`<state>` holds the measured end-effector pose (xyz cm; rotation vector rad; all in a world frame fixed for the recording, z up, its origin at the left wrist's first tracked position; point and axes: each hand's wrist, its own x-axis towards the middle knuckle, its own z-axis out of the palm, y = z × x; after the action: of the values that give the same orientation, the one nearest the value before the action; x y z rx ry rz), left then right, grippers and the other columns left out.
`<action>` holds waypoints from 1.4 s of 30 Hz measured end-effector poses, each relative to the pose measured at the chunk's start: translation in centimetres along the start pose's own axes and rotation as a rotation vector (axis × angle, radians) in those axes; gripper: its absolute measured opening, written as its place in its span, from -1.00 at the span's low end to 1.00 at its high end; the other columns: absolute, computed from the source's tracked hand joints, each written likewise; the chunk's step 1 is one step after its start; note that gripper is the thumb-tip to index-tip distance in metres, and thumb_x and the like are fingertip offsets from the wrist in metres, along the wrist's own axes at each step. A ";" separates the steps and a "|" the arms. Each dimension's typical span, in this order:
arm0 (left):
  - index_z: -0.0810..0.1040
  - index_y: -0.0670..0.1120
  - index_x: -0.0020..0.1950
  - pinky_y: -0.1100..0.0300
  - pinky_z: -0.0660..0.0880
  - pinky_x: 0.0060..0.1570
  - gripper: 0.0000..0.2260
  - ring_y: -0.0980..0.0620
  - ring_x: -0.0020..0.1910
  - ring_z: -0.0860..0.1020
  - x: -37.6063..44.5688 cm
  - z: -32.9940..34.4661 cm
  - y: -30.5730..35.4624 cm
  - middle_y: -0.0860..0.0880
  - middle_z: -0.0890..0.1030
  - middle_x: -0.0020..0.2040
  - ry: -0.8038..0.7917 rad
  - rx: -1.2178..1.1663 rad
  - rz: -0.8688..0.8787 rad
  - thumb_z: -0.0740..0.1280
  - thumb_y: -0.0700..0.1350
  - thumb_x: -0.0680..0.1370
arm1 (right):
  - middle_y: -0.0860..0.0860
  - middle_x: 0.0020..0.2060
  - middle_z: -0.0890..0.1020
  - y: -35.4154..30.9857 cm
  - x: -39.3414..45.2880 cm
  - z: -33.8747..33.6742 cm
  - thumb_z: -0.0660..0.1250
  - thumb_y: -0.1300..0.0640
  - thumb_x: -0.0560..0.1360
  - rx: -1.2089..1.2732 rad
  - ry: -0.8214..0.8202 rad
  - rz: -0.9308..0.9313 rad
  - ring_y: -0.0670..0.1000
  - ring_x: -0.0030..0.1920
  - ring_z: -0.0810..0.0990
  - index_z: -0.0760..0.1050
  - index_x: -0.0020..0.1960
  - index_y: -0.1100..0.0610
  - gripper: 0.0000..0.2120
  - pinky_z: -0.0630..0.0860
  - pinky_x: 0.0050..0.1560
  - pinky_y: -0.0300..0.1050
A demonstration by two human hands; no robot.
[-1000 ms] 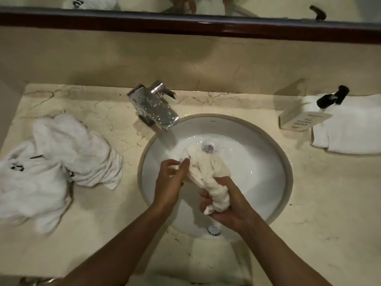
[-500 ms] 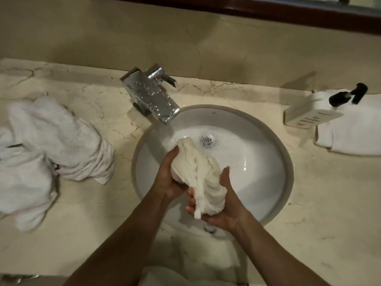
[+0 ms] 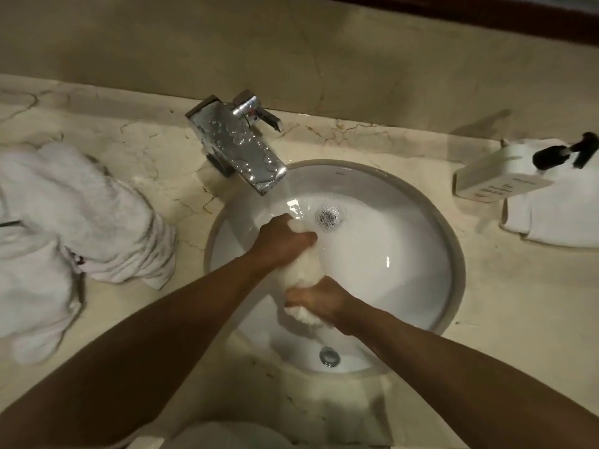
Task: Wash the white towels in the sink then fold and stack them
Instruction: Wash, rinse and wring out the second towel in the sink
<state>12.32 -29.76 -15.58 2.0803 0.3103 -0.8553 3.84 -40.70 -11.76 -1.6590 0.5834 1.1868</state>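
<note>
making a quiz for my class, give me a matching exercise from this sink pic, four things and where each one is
Things:
1. wet towel
2. heap of towels
3. soap dispenser
4. faucet

Places:
A. on the counter right of the sink
B. behind the basin, spout over its rim
C. gripped by left hand and right hand in the basin
D. on the counter left of the sink

Pairs: 1-C, 2-D, 3-A, 4-B

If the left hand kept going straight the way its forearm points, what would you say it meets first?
Most likely the drain in the sink, which lies just past the knuckles of the left hand gripping the towel. Depth is unclear: the hand may be above the basin floor, so it could pass over the drain.
</note>
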 end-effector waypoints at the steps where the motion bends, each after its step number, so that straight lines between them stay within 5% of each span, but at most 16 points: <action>1: 0.54 -0.05 0.11 0.19 0.37 -0.17 -0.62 0.01 -0.01 0.54 0.4 0.1 0.0 0.03 0.59 0.00 0.005 0.103 0.012 0.45 0.12 0.41 | 0.08 -0.48 0.56 0.2 0.6 0.2 0.43 0.10 0.38 -0.004 0.064 0.004 0.06 -0.47 0.50 0.55 -0.43 0.11 -0.78 0.43 -0.41 -0.19; 4: 0.49 -0.09 0.23 0.16 0.35 -0.05 -0.57 -0.10 0.15 0.53 1.0 0.6 -0.1 -0.06 0.59 0.12 0.003 0.302 0.018 0.38 0.13 0.48 | 0.02 -0.29 0.69 0.8 1.7 1.1 0.44 -0.09 0.21 -0.128 0.189 0.032 0.02 -0.27 0.65 0.66 -0.18 0.15 -0.66 0.64 -0.13 -0.04; 8: 0.46 -0.12 0.30 0.10 0.46 0.03 -0.50 -0.17 0.17 0.55 0.7 1.3 -1.4 -0.13 0.58 0.20 0.009 0.415 -0.009 0.31 0.18 0.50 | -0.04 -0.19 0.63 2.1 1.8 2.0 0.41 -0.18 0.34 -0.308 0.278 0.035 0.01 -0.14 0.62 0.58 -0.07 0.09 -0.64 0.50 -0.17 -0.14; 13: 0.53 -0.06 0.21 0.13 0.48 -0.03 -0.53 -0.06 0.04 0.58 -0.5 0.6 -2.4 -0.08 0.62 0.12 -0.062 -0.193 -0.162 0.41 0.18 0.41 | 0.03 -0.07 0.67 3.1 1.3 0.7 0.39 -0.25 0.08 -0.308 0.253 0.012 0.10 -0.02 0.67 0.51 0.14 0.14 -0.27 0.58 -0.05 -0.06; 15: 0.60 -0.09 0.14 0.10 0.53 0.01 -0.66 -0.08 0.00 0.64 -1.4 -0.6 -2.9 -0.11 0.68 0.05 -0.277 -0.632 -0.228 0.37 0.13 0.54 | 0.08 -0.11 0.63 3.3 0.7 -0.2 0.48 -0.16 0.11 -0.131 0.210 -0.071 0.13 -0.12 0.65 0.39 0.21 0.19 -0.22 0.53 -0.18 -0.09; 18: 0.64 -0.09 0.05 0.12 0.49 -0.17 -0.73 -0.01 -0.16 0.63 -2.4 -1.3 -4.4 -0.08 0.63 -0.09 -0.299 -0.993 -0.259 0.30 0.09 0.57 | 0.17 -0.35 0.53 2.4 -1.2 -1.5 0.48 0.14 0.34 0.430 -0.056 -0.119 0.11 -0.40 0.54 0.47 0.00 0.30 -0.65 0.47 -0.41 -0.13; 21: 0.57 -0.14 0.28 0.11 0.60 -0.10 -0.57 -0.06 -0.02 0.65 -2.9 -0.2 -5.0 -0.13 0.60 0.13 -0.374 -1.320 -0.237 0.29 0.11 0.54 | 0.17 -0.33 0.51 0.7 -2.7 -1.9 0.35 0.05 0.43 0.865 -0.316 0.103 0.09 -0.40 0.54 0.50 -0.15 0.29 -0.72 0.53 -0.34 -0.14; 23: 0.40 -0.21 0.47 -0.03 0.63 -0.14 -0.38 -0.22 0.00 0.66 -3.6 0.7 -4.3 -0.25 0.53 0.23 -0.506 -1.499 -0.275 0.25 0.19 0.57 | 0.13 -0.37 0.52 0.3 -2.7 -0.9 0.19 -0.01 0.53 1.037 -0.341 0.152 0.06 -0.44 0.55 0.54 -0.24 0.28 -0.61 0.52 -0.40 -0.19; 27: 0.34 -0.46 0.39 -0.18 0.57 0.06 -0.30 -0.37 0.08 0.62 -4.5 2.4 -3.8 -0.43 0.57 0.12 -0.711 -1.783 -0.093 0.37 0.11 0.57 | 0.07 -0.35 0.56 1.4 -3.4 2.4 0.14 -0.03 0.62 1.290 -0.216 0.125 0.01 -0.45 0.57 0.59 -0.21 0.18 -0.59 0.53 -0.46 -0.20; 29: 0.58 -0.39 0.21 0.04 0.62 -0.03 -0.50 -0.17 -0.05 0.68 -4.4 1.9 -3.1 -0.27 0.68 -0.04 -0.556 -1.639 -0.105 0.34 0.07 0.59 | 0.11 -0.32 0.62 1.5 -3.5 2.5 0.23 0.07 0.58 1.364 -0.209 0.100 0.06 -0.42 0.62 0.64 -0.21 0.21 -0.67 0.59 -0.43 -0.13; 31: 0.74 -0.16 -0.25 0.24 0.61 -0.28 -0.67 0.02 -0.27 0.69 -4.5 0.3 -1.8 -0.08 0.70 -0.28 -0.364 -1.457 -0.095 0.30 -0.02 0.55 | 0.17 -0.27 0.61 1.0 -3.3 1.1 0.46 0.16 0.42 1.377 -0.342 0.092 0.10 -0.40 0.61 0.63 -0.12 0.28 -0.84 0.60 -0.39 -0.09; 32: 0.73 -0.10 -0.33 0.26 0.60 -0.31 -0.77 0.06 -0.29 0.69 -4.7 -0.6 -0.8 -0.02 0.70 -0.31 -0.369 -1.392 -0.060 0.39 -0.02 0.44 | 0.18 -0.24 0.59 0.8 -3.1 0.3 0.59 0.17 0.30 1.342 -0.400 0.082 0.10 -0.39 0.59 0.59 -0.06 0.30 -0.68 0.59 -0.36 -0.09; 34: 0.73 -0.05 -0.35 0.26 0.60 -0.28 -0.88 0.09 -0.28 0.69 -4.8 -1.9 0.4 0.01 0.71 -0.29 -0.423 -1.252 -0.027 0.50 -0.01 0.25 | 0.16 -0.22 0.56 0.6 -3.1 -1.1 0.69 0.09 0.16 1.206 -0.509 0.062 0.07 -0.37 0.55 0.58 -0.04 0.31 -0.49 0.55 -0.32 -0.13; 37: 0.69 -0.04 -0.37 0.24 0.60 -0.27 -0.84 0.05 -0.33 0.65 -3.9 -2.5 0.9 -0.01 0.66 -0.34 -0.469 -1.108 -0.074 0.45 0.00 0.36 | 0.13 -0.26 0.53 0.2 -3.5 -1.7 0.57 0.15 0.26 0.820 -0.479 0.022 0.04 -0.36 0.53 0.55 -0.07 0.26 -0.66 0.51 -0.33 -0.12; 40: 0.63 -0.06 -0.13 0.17 0.57 -0.20 -0.76 -0.02 -0.24 0.64 -2.9 -2.2 0.9 -0.04 0.67 -0.27 -0.300 -0.708 -0.037 0.57 0.00 0.32 | 0.15 -0.35 0.49 0.0 -3.2 -1.5 0.40 0.26 0.38 0.477 -0.338 -0.012 0.05 -0.41 0.48 0.49 -0.17 0.24 -0.90 0.47 -0.38 -0.15; 42: 0.59 -0.03 -0.05 0.15 0.56 -0.13 -0.64 -0.02 -0.18 0.65 -2.0 -1.1 0.6 -0.02 0.68 -0.19 -0.148 -0.460 -0.018 0.55 0.10 0.27 | 0.13 -0.45 0.51 -0.1 -2.7 -0.8 0.36 0.32 0.44 0.355 -0.229 0.015 0.04 -0.48 0.46 0.49 -0.29 0.22 -0.85 0.43 -0.43 -0.18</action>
<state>11.67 -29.09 -13.35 1.5832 0.4038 -0.8516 3.17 -41.75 -9.26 -1.2041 0.6205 1.1866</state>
